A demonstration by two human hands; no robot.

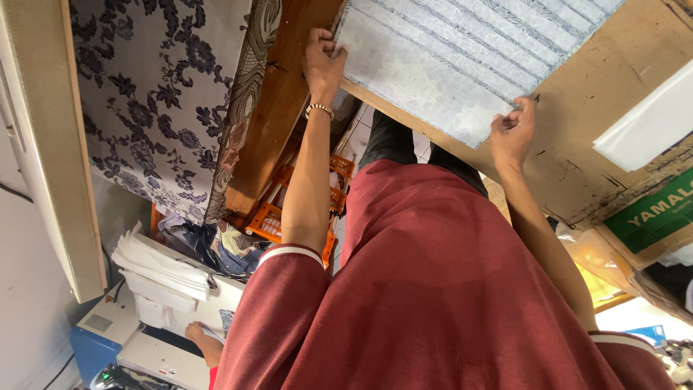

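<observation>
Pale blue-and-white striped patterned cloth (pixel 462 58) lies spread flat on the brown cardboard-covered tabletop (pixel 613 94), its near edge along the table's front. Judged done: near edge drawn straight, no visible wrinkles. Far end is out of frame, so what's left cannot be told. Your left hand (pixel 323 63), beaded bracelet at the wrist, arm extended, pinches the left near corner. Your right hand (pixel 512 133), fingers curled, grips the right near corner.

Both hands on the pale blue patterned cloth (pixel 462 58): left hand (pixel 323 65) pinching one corner, beaded bracelet (pixel 319 110) at the wrist, right hand (pixel 513 133) gripping the other corner. Brown cardboard (pixel 599 108) beneath, dark floral fabric (pixel 151 94) hanging beyond the left hand.
</observation>
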